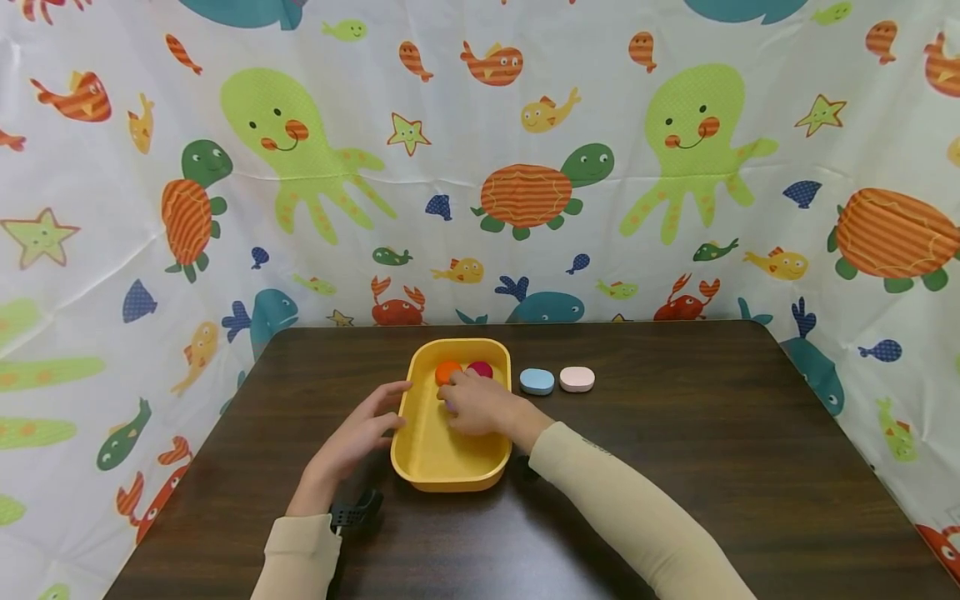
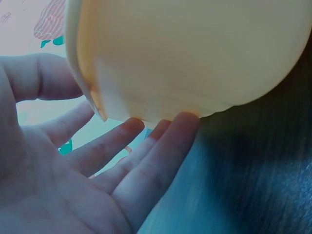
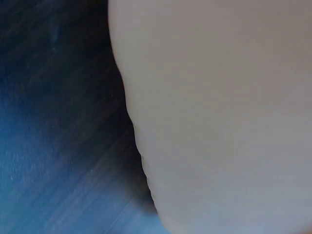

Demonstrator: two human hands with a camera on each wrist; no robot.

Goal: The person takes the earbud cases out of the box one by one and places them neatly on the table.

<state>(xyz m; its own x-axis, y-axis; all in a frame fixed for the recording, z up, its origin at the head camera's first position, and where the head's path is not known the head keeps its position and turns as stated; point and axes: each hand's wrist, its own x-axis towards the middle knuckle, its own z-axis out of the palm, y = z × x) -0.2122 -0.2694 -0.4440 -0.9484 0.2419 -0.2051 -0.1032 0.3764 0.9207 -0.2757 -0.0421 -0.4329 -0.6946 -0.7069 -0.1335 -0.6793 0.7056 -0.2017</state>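
Observation:
A yellow plastic bin (image 1: 451,485) stands on the dark table. Toward its far end lie an orange ball (image 1: 447,372) and a magenta ball (image 1: 481,368). My right hand (image 1: 483,406) reaches down into the bin, its curled fingers round a small purple thing (image 1: 450,407) that is mostly hidden. At the bin's left side is my left hand (image 1: 363,433), fingers spread and relaxed. In the left wrist view its fingertips (image 2: 186,119) rest against the bin wall (image 2: 195,53). The right wrist view shows only the bin's outer wall (image 3: 214,112) and table, with the right hand out of sight.
Just right of the bin sit a light blue rounded block (image 1: 537,382) and a pale pink rounded block (image 1: 577,379). A dark wood table (image 1: 675,467) carries everything. Behind and around it hangs a white curtain (image 1: 450,175) printed with sea animals.

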